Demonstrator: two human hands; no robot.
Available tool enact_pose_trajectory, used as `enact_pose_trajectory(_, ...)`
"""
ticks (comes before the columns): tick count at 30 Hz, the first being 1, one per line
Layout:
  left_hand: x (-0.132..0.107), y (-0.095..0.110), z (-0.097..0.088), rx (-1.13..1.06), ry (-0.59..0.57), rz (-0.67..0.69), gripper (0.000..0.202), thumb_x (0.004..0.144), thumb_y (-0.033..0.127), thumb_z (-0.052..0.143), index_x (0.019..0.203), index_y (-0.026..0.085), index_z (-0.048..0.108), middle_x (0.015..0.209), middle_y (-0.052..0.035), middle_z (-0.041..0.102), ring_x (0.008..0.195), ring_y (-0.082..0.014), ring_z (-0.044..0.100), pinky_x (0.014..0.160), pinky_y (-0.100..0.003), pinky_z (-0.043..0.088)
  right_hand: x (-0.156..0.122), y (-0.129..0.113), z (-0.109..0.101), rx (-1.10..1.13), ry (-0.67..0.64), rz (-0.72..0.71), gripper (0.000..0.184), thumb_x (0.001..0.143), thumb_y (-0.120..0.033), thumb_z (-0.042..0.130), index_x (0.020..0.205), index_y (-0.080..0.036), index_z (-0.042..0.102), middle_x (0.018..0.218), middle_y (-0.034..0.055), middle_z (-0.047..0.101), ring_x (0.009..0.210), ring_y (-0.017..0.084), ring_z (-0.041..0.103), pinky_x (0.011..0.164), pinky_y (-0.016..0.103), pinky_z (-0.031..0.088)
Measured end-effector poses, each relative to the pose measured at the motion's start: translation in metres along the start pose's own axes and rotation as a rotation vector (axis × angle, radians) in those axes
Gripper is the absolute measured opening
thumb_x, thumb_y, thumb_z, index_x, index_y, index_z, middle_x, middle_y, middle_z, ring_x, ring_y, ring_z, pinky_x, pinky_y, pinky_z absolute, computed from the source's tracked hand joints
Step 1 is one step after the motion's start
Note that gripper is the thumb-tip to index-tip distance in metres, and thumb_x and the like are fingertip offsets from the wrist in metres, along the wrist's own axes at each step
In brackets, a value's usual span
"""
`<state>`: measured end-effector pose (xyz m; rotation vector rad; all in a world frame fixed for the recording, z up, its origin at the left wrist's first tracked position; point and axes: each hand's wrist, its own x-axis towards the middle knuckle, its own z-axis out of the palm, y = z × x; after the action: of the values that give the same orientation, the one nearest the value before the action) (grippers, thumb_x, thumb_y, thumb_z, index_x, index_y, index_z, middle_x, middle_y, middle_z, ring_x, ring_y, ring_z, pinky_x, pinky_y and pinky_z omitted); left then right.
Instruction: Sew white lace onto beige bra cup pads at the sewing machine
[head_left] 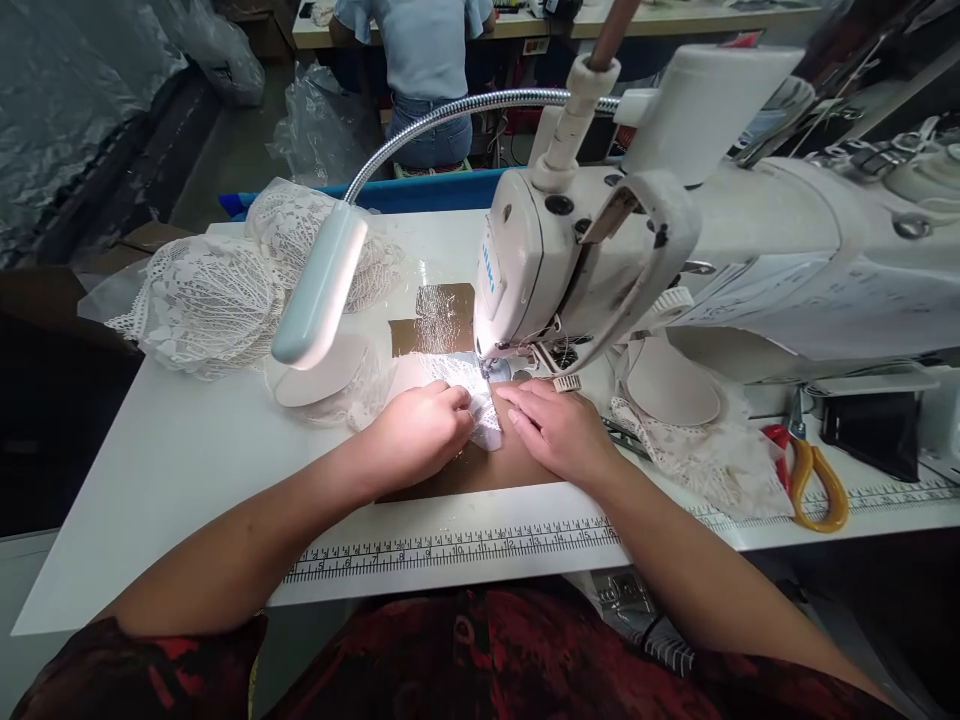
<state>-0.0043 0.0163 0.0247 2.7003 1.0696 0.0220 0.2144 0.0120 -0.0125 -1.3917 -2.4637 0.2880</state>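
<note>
A small piece of white lace [480,400] lies under the needle of a white sewing machine [675,270]. My left hand [420,432] has its fingers curled, pinching the lace's left edge. To the right of the lace, my right hand [559,430] lies flat with fingers stretched out, pressing on the brown panel [487,470] and touching the lace's right edge. Both hands sit just in front of the presser foot [491,370].
A gooseneck lamp [319,285] hangs over the table's left. White lace cups [206,305] are piled at back left, more lace pieces [705,440] on the right. Yellow-handled scissors [814,480] lie at right. A ruler strip [450,548] runs along the front edge. Another person [424,70] sits beyond.
</note>
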Motion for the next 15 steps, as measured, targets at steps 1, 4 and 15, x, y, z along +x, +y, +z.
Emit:
enact_pose_trajectory(1,0.002,-0.001,0.005,-0.019,0.043,-0.015,0.028,0.093,0.024,0.043,0.087,0.014,0.069,0.093,-0.009,0.064,0.086,-0.0196,0.058,0.076,-0.031,0.048,0.0,0.0,-0.001,0.008,-0.006,-0.002,0.034,0.087,-0.017,0.046,0.117,-0.018,0.062,0.101,0.0069,0.069,0.088,0.021,0.061,0.073,0.031,0.044)
enact_pose_trajectory(4,0.006,-0.007,0.013,-0.156,0.129,-0.011,0.029,0.093,0.026,0.044,0.081,0.014,0.068,0.083,-0.0067,0.063,0.079,-0.0167,0.058,0.072,-0.028,0.047,0.0,-0.002,-0.003,0.057,-0.027,-0.028,0.038,0.085,-0.016,0.048,0.122,-0.019,0.058,0.107,0.0067,0.067,0.089,0.02,0.06,0.073,0.031,0.044)
enact_pose_trajectory(15,0.006,-0.008,0.008,-0.183,0.135,0.056,0.033,0.096,0.032,0.041,0.089,0.015,0.068,0.084,-0.0072,0.064,0.079,-0.0173,0.058,0.073,-0.03,0.045,0.001,-0.002,0.008,0.129,0.055,-0.234,0.018,0.088,-0.023,0.052,0.083,-0.018,0.068,0.08,0.0038,0.064,0.076,0.016,0.057,0.071,0.028,0.042)
